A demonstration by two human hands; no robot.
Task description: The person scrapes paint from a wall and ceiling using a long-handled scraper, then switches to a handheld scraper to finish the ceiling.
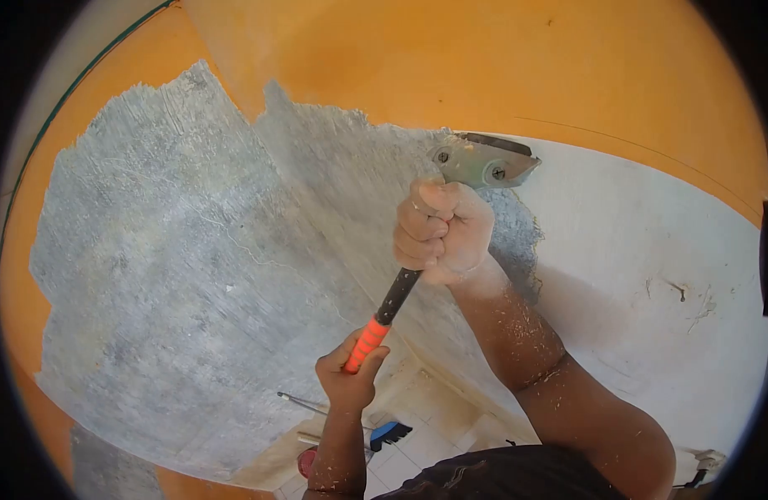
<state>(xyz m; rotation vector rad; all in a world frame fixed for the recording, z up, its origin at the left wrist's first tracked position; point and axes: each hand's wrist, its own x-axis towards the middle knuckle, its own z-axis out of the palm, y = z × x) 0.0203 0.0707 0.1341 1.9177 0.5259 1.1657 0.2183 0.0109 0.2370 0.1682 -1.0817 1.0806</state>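
Long-handled wall scraper with a grey metal head, black shaft and orange rubber grip (417,267), slanting up from lower left to upper right. Flat blade, fixed by two screws, pressed against the wall at the edge where orange paint (484,67) meets white plaster (642,242). Right hand (442,232), dusted white, clenched on the shaft just below the head, fingers curled tight and pressed together. Left hand (349,377) lower down, wrapped around the orange grip, fingers closed on it. Large scraped patch of bare grey cement (184,275), rough and streaked with scratch marks, ragged at its borders. Pale tiled floor (434,425) far below, with a blue-bristled brush (390,433) and a thin metal rod (301,402) lying on it. No containers visible.
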